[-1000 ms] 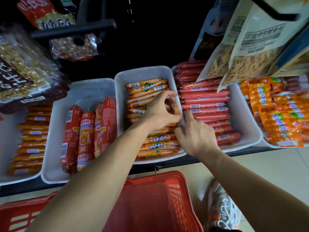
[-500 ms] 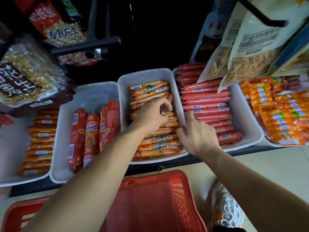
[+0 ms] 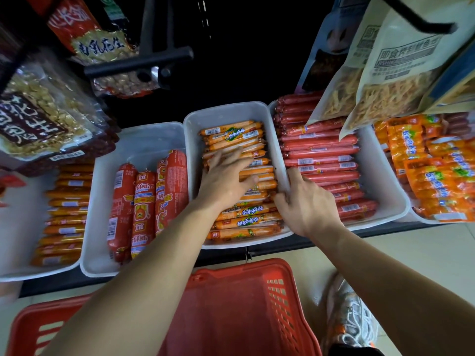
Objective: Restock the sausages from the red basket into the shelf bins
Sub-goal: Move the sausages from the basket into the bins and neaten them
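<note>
So the left hand [image 3: 226, 178] is lying flat on the orange sausages [image 3: 231, 133] in the middle bin [image 3: 226, 111], dead centre of the frame. Its fingers are spread out straight and pressing on the stack, not wrapped round anything. The sausages lie crosswise and fill the bin from above the fingertips down to the near edge, so there are rows above the hand, under the palm and below the wrist.

The right hand [image 3: 305, 204] is just to the right of it, at the bin's right wall. Its index finger points up along the wall and the other fingers curl down at the sausage ends. Honestly can't tell if it's got hold of one or is only touching them.

Next door on the right, the right bin [image 3: 383, 176] is stacked with red sausages [image 3: 321, 155]. Fat red sausages [image 3: 144, 201] lie lengthwise in the left bin [image 3: 144, 140].

The basket [image 3: 244, 304] is at bottom centre, below the shelf [image 3: 308, 242] edge, with both forearms crossing over it. Snack bags [image 3: 398, 73] hang at the upper right.
</note>
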The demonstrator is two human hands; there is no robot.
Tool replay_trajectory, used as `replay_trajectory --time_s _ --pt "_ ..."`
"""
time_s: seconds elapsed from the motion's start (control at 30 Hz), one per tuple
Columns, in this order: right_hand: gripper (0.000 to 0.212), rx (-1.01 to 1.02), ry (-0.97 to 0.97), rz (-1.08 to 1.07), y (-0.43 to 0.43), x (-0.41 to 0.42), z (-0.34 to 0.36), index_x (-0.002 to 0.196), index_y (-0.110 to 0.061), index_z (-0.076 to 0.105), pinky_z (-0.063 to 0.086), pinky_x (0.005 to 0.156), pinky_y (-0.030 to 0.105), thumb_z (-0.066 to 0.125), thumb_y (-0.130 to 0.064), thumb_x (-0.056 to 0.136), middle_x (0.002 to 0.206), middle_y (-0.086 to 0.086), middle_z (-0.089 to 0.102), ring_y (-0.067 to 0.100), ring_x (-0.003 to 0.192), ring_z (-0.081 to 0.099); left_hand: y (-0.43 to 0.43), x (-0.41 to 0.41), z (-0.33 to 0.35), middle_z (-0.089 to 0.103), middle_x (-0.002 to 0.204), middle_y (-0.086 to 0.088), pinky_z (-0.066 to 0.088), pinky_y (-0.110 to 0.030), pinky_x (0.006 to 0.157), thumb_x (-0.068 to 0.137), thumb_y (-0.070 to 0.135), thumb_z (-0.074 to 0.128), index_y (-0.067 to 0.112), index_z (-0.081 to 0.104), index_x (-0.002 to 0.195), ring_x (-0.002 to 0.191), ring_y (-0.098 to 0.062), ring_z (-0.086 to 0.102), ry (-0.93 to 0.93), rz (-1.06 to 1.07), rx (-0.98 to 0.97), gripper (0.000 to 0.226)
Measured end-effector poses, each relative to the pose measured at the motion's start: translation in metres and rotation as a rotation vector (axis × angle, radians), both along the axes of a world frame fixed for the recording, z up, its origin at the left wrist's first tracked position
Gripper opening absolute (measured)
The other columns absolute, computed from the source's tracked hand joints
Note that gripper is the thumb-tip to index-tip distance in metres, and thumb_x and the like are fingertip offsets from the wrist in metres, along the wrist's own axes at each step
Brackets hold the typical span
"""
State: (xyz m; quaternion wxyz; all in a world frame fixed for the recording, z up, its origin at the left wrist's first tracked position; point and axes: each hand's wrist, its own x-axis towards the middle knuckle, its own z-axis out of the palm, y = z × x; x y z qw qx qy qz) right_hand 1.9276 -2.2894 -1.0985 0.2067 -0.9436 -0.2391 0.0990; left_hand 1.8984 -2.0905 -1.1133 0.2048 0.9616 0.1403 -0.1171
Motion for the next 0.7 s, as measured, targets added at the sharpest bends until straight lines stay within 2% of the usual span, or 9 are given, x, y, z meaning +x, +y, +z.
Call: replay_trajectory --time_s 0.1,0.2,0.23,0.3,0.4,0.47,0.6,0.7 --pt "0.026 -0.005 0.002 0.005 0.001 0.001 0.0 0.113 -0.02 0.038 0.036 0.06 0.036 0.044 -0.035 0.093 0.077 -0.004 0.05 0.024 0.061 0.047 0.002 0.002 -0.001 0.034 0.157 0.016 0.021 -0.061 0.115 0.096 0.056 0.048 0.041 0.049 0.141 0.15 -0.02 0.016 -0.182 -0.02 -0.018 0.047" --pt "0.028 -0.006 0.002 -0.001 0.001 0.001 0.0 0.115 -0.02 0.038 0.037 0.06 0.036 0.044 -0.035 0.093 0.08 -0.003 0.053 0.025 0.062 0.049 -0.002 -0.006 0.004 0.034 0.158 0.011 0.015 -0.058 0.12 0.098 0.047 0.05 0.035 0.044 0.146 0.15 -0.018 0.018 -0.323 0.109 0.021 0.049" --pt "0.029 -0.01 0.004 -0.005 0.001 0.001 0.001 0.117 -0.02 0.039 0.037 0.06 0.036 0.045 -0.035 0.092 0.081 -0.003 0.053 0.025 0.063 0.049 -0.005 -0.012 0.004 0.03 0.16 0.008 0.014 -0.054 0.122 0.099 0.047 0.049 0.033 0.038 0.149 0.151 -0.018 0.015 -0.329 0.183 0.009 0.053" --pt "0.032 -0.014 0.011 -0.003 0.001 0.001 0.001 0.12 -0.02 0.039 0.037 0.06 0.036 0.045 -0.035 0.093 0.08 -0.004 0.052 0.024 0.063 0.049 -0.013 -0.024 0.005 0.018 0.164 0.004 0.012 -0.044 0.124 0.099 0.049 0.047 0.027 0.024 0.156 0.152 -0.021 0.009 -0.225 0.329 -0.067 0.065" --pt "0.029 -0.015 0.014 0.004 0.001 0.0 0.003 0.117 -0.02 0.039 0.037 0.06 0.035 0.044 -0.035 0.093 0.08 -0.003 0.052 0.024 0.062 0.049 -0.019 -0.028 -0.001 0.008 0.166 0.004 0.018 -0.045 0.123 0.097 0.048 0.053 0.024 0.017 0.158 0.152 -0.025 0.01 -0.1 0.432 -0.164 0.075" --pt "0.025 -0.004 0.019 0.003 0.001 0.0 0.003 0.112 -0.021 0.038 0.037 0.06 0.035 0.044 -0.035 0.093 0.08 -0.003 0.053 0.024 0.062 0.05 -0.017 -0.023 -0.001 0.014 0.164 0.004 0.025 -0.048 0.121 0.095 0.041 0.059 0.025 0.024 0.156 0.15 -0.024 0.017 -0.123 0.435 -0.227 0.071" --pt "0.023 -0.007 0.029 -0.005 0.001 0.0 0.001 0.109 -0.022 0.037 0.039 0.059 0.036 0.045 -0.036 0.092 0.08 -0.002 0.055 0.027 0.063 0.052 -0.003 -0.025 0.009 0.028 0.16 0.006 0.031 -0.043 0.118 0.095 0.035 0.063 0.029 0.031 0.153 0.143 -0.018 0.034 -0.179 0.52 -0.352 0.067" --pt "0.031 -0.031 0.033 -0.011 0.002 0.002 0.0 0.115 -0.02 0.04 0.041 0.06 0.037 0.047 -0.036 0.089 0.096 0.002 0.058 0.028 0.07 0.053 -0.001 -0.022 0.008 0.049 0.144 0.0 0.043 -0.044 0.108 0.091 0.041 0.062 0.024 0.039 0.145 0.129 -0.025 0.052 -0.166 0.681 -0.387 0.061"
